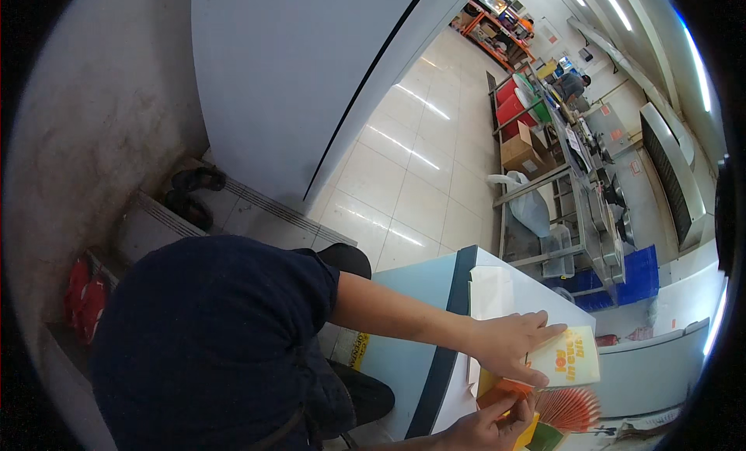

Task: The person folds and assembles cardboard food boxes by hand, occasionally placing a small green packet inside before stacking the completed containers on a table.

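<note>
My left hand (pixel 513 344) lies with its fingers spread on the left part of a cream carton (pixel 573 362) with orange lettering. Its thumb reaches down to an orange folded paper piece (pixel 513 386). Just below, the fingers of my right hand (pixel 489 429) pinch that orange piece, partly hiding it. Beside the hands a stack of red-orange paper pieces (pixel 571 410) fans out. A yellow piece (pixel 527 435) and a green one (pixel 547 438) show close to my right fingertips.
White paper (pixel 492 289) lies on the white surface (pixel 536 294) with a dark front edge. A steel worktable (pixel 579 202) stands farther off, with red tubs (pixel 513 107) and a cardboard box (pixel 526 152). Shoes lie on steps at left. A person (pixel 573 84) is far back.
</note>
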Action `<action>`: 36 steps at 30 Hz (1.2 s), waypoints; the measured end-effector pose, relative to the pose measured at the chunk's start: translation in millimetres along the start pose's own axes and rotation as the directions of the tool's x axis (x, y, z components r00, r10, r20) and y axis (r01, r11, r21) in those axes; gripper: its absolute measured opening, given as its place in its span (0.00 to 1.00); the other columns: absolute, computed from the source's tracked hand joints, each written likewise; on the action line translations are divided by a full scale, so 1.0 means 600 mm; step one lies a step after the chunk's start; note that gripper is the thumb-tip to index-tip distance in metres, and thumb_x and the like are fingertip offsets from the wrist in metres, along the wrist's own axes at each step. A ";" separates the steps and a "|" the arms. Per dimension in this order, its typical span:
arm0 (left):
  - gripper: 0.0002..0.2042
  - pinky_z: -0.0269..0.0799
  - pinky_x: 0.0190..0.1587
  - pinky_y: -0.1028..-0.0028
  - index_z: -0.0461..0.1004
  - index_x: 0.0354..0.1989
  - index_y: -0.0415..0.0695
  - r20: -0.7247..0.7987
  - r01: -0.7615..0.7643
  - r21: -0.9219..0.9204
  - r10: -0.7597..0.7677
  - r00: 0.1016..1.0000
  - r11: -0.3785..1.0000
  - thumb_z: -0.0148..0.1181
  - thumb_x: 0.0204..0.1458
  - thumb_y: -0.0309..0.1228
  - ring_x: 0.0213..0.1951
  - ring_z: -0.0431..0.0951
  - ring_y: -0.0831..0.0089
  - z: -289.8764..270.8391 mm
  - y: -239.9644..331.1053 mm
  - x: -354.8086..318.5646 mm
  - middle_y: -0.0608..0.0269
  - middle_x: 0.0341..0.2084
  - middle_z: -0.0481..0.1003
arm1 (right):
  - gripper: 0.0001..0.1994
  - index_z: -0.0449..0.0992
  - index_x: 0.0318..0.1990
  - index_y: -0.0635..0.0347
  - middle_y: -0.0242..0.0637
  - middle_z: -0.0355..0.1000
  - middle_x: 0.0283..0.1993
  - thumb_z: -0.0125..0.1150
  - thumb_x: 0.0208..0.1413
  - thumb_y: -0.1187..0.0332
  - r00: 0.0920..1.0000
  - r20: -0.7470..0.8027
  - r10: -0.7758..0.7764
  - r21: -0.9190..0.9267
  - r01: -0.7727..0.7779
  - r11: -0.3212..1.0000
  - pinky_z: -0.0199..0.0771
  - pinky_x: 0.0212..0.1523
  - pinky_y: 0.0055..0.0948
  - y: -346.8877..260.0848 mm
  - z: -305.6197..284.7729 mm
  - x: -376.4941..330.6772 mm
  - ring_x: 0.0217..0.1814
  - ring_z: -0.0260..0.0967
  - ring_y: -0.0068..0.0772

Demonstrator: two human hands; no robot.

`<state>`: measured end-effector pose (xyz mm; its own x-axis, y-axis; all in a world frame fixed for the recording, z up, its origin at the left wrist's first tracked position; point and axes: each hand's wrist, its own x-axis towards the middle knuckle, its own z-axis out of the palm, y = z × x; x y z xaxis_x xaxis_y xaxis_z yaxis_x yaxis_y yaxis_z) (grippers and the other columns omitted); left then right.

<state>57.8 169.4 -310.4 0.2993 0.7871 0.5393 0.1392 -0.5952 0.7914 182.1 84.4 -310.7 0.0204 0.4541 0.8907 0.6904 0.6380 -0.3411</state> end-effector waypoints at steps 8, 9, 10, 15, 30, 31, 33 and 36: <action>0.55 0.64 0.49 0.64 0.48 0.66 0.32 0.037 -0.090 -0.020 0.091 0.995 0.996 0.57 0.42 0.67 0.45 0.65 0.56 -0.006 -0.012 0.004 0.42 0.44 0.62 | 0.09 0.73 0.41 0.70 0.44 0.74 0.37 0.59 0.56 0.74 0.969 -0.038 0.244 0.368 -0.213 0.905 0.74 0.45 0.32 -0.034 0.002 0.012 0.40 0.72 0.40; 0.55 0.63 0.50 0.63 0.46 0.67 0.32 -0.083 -0.136 0.011 0.137 0.987 0.991 0.58 0.42 0.66 0.46 0.65 0.55 -0.003 -0.014 0.006 0.41 0.45 0.61 | 0.09 0.73 0.41 0.70 0.44 0.74 0.37 0.59 0.56 0.74 0.969 -0.035 0.243 0.370 -0.213 0.904 0.74 0.45 0.32 0.011 0.002 0.003 0.40 0.72 0.40; 0.56 0.62 0.51 0.62 0.45 0.67 0.32 -0.205 -0.177 0.046 0.183 0.962 0.983 0.59 0.42 0.65 0.47 0.65 0.54 0.001 -0.015 0.005 0.41 0.45 0.61 | 0.08 0.73 0.41 0.69 0.43 0.74 0.37 0.58 0.57 0.73 0.989 -0.006 0.146 0.434 -0.129 0.892 0.73 0.44 0.30 0.090 0.000 -0.013 0.40 0.72 0.38; 0.56 0.61 0.54 0.61 0.42 0.68 0.33 -0.409 -0.253 0.152 0.294 0.864 0.955 0.60 0.42 0.64 0.50 0.64 0.52 0.041 -0.027 0.001 0.41 0.49 0.59 | 0.07 0.74 0.41 0.65 0.41 0.73 0.37 0.55 0.59 0.72 0.914 0.114 0.391 0.426 -0.400 0.812 0.71 0.44 0.28 0.027 -0.006 0.004 0.40 0.70 0.34; 0.55 0.59 0.58 0.60 0.43 0.67 0.32 -0.369 -0.451 0.095 0.452 0.812 0.887 0.64 0.41 0.60 0.54 0.62 0.51 0.025 -0.040 0.007 0.41 0.53 0.57 | 0.17 0.69 0.52 0.73 0.47 0.74 0.43 0.56 0.61 0.68 0.777 0.160 0.608 0.354 -0.620 0.700 0.73 0.49 0.32 -0.044 -0.011 0.021 0.46 0.71 0.36; 0.54 0.59 0.58 0.61 0.43 0.66 0.31 -0.443 -0.383 0.020 0.352 0.825 0.923 0.64 0.42 0.58 0.54 0.62 0.51 0.028 -0.039 0.012 0.42 0.53 0.57 | 0.17 0.69 0.52 0.73 0.47 0.74 0.43 0.56 0.61 0.68 0.778 0.155 0.608 0.354 -0.619 0.701 0.73 0.49 0.32 -0.040 -0.015 0.020 0.46 0.71 0.36; 0.53 0.63 0.54 0.57 0.40 0.67 0.35 -0.466 -0.339 -0.034 0.285 0.837 0.940 0.62 0.42 0.56 0.50 0.65 0.49 0.037 -0.036 0.013 0.41 0.49 0.59 | 0.18 0.68 0.52 0.76 0.51 0.75 0.42 0.59 0.59 0.70 0.962 0.181 0.206 -0.010 -0.207 0.978 0.77 0.44 0.31 -0.029 -0.018 0.015 0.43 0.74 0.38; 0.55 0.64 0.54 0.58 0.36 0.68 0.35 -0.470 -0.235 0.003 0.209 0.857 0.972 0.62 0.42 0.55 0.49 0.66 0.49 0.044 -0.034 0.016 0.41 0.48 0.59 | 0.13 0.72 0.46 0.76 0.52 0.75 0.41 0.60 0.56 0.74 0.963 -0.115 0.245 0.060 -0.239 0.969 0.80 0.38 0.30 -0.023 0.004 0.004 0.38 0.76 0.38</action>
<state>83.0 184.9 -328.8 -0.1584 0.6268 0.7630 0.0676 -0.7640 0.6416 170.7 78.2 -304.4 0.2715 0.5218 0.8087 0.6208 0.5472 -0.5615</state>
